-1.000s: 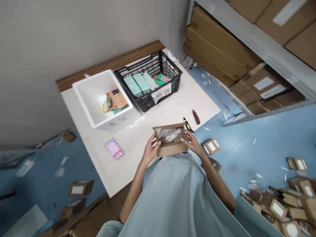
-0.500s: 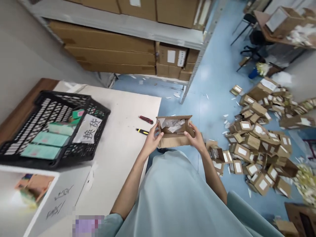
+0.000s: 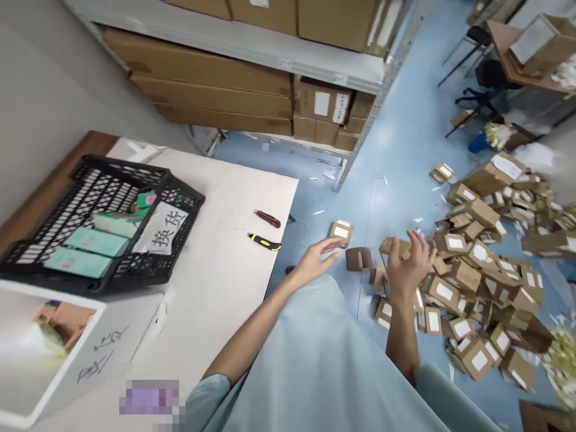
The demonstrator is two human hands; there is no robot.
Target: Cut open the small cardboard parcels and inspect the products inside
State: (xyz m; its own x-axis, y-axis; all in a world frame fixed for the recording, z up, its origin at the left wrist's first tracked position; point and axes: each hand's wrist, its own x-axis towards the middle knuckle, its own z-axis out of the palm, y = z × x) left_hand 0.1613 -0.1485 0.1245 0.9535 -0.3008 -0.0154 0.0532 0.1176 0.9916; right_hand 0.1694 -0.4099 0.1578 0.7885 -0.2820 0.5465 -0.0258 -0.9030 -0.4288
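Past the table's right edge, my left hand hangs in the air with its fingers stretched out and nothing in them. My right hand is raised further right, fingers apart, also without anything in it. Below and between the hands, a small brown cardboard box shows against the blue floor, slightly blurred. Another small box with a white label is just beyond my left fingertips. On the table nearest my left hand lie a black and yellow utility knife and a red and black one.
A black plastic crate with mint-green packs stands on the white table, behind a white bin. Metal shelving holds cardboard boxes ahead. Discarded boxes are heaped on the floor at right. A desk stands far right.
Both hands have let go of the open cardboard box that they held between them. The right hand has swung right and the left hand also moved right, its fingers now extended.
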